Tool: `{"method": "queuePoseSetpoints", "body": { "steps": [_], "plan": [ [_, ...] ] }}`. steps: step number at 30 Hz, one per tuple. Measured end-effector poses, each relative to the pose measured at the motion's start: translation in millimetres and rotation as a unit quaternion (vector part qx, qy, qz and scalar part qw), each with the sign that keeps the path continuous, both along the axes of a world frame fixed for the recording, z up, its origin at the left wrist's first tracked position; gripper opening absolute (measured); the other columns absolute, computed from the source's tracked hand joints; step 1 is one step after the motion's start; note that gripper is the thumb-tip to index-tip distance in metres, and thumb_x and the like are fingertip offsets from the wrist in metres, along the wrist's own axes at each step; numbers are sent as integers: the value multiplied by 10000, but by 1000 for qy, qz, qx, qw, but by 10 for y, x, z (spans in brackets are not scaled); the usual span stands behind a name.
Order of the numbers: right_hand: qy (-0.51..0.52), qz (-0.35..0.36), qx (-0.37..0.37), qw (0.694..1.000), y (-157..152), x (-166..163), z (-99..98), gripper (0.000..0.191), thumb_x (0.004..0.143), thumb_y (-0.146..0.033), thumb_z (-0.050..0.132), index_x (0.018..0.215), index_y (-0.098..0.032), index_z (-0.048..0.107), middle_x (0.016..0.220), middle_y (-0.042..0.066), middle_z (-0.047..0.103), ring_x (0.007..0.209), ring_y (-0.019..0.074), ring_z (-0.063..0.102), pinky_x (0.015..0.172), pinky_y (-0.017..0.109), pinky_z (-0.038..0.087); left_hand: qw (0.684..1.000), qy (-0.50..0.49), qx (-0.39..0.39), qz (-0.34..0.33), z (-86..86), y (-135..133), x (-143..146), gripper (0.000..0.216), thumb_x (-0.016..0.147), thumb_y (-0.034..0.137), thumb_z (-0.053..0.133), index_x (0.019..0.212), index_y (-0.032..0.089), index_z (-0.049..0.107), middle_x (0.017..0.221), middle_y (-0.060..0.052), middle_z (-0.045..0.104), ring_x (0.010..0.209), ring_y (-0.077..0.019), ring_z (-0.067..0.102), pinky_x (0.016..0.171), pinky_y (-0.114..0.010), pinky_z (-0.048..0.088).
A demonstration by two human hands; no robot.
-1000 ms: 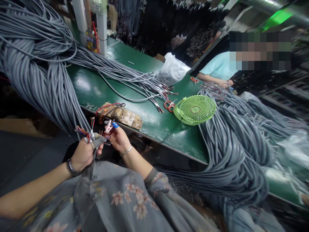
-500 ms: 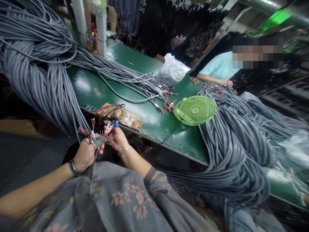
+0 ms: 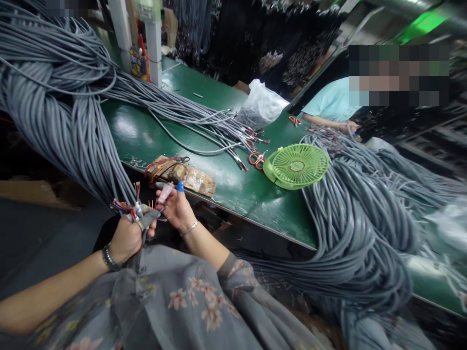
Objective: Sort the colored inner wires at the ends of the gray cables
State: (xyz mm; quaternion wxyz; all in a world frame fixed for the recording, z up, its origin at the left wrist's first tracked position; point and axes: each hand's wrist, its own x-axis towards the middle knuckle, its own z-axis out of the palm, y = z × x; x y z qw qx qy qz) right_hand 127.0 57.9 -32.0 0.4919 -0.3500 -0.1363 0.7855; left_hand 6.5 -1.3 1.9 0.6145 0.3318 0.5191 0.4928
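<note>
My left hand [image 3: 126, 238] is closed around grey cables [image 3: 148, 219] whose sheaths are stripped at the ends. Thin coloured wires [image 3: 122, 206] fan out above the fist, and a few point toward the other hand. Just to the right, my right hand [image 3: 178, 211] has its fingers curled on a small pinkish tool [image 3: 166, 193], blurred, its exact kind unclear. A blue cover [image 3: 180, 186] sits on one fingertip of that hand. The tool is close to the loose wire ends.
A taped block with wires [image 3: 186, 177] lies at the edge of the green table [image 3: 226, 189]. Farther off are a green fan [image 3: 297, 166], orange-handled scissors [image 3: 257, 160], a plastic bag [image 3: 262, 104] and big grey cable bundles [image 3: 350, 218]. Across the table a person [image 3: 328, 102] handles cables.
The pinkish tool has shifted and turned slightly in my right hand and is now more blurred. The wires at my left fist have tilted a little to the left.
</note>
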Motion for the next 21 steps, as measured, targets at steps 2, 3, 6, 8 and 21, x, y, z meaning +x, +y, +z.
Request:
{"method": "queuePoseSetpoints", "body": {
  "steps": [2, 3, 6, 8, 21],
  "plan": [
    [-2, 5, 2, 1000, -10, 23, 20, 416, 929, -595, 624, 832, -195, 684, 768, 34, 709, 652, 144, 597, 592, 241, 492, 1000, -3, 1, 6, 13, -17, 3, 372, 509, 371, 902, 608, 190, 592, 460, 51, 589, 385, -76, 473, 377, -194, 394],
    [-6, 1, 3, 1000, -13, 29, 28, 366, 922, -547, 660, 833, -193, 688, 756, 28, 703, 646, 140, 592, 592, 237, 490, 1000, -6, 1, 12, 20, -19, 10, 382, 500, 372, 906, 608, 192, 586, 458, 54, 585, 385, -76, 468, 373, -193, 392],
    [-22, -16, 18, 999, -20, 30, 38, 301, 891, -484, 722, 815, -196, 683, 703, 2, 668, 606, 125, 569, 564, 222, 475, 1000, -13, -3, 25, 36, -12, 34, 394, 479, 363, 912, 618, 196, 583, 455, 60, 577, 391, -76, 460, 367, -189, 389],
    [-34, -16, 37, 999, -30, 34, 25, 333, 876, -515, 728, 797, -196, 672, 677, -10, 646, 584, 117, 555, 539, 214, 461, 1000, -13, -6, 28, 32, -2, 43, 388, 479, 351, 912, 632, 195, 591, 465, 57, 585, 398, -78, 471, 372, -188, 392],
    [-146, 97, 152, 973, -225, 179, -13, 421, 516, -406, 955, 704, -170, 662, 645, -46, 645, 587, 87, 532, 596, 221, 437, 1000, 11, 3, -2, -120, 11, -24, 389, 482, 360, 893, 561, 198, 548, 450, 56, 559, 372, -94, 506, 352, -190, 397]
  ]
}}
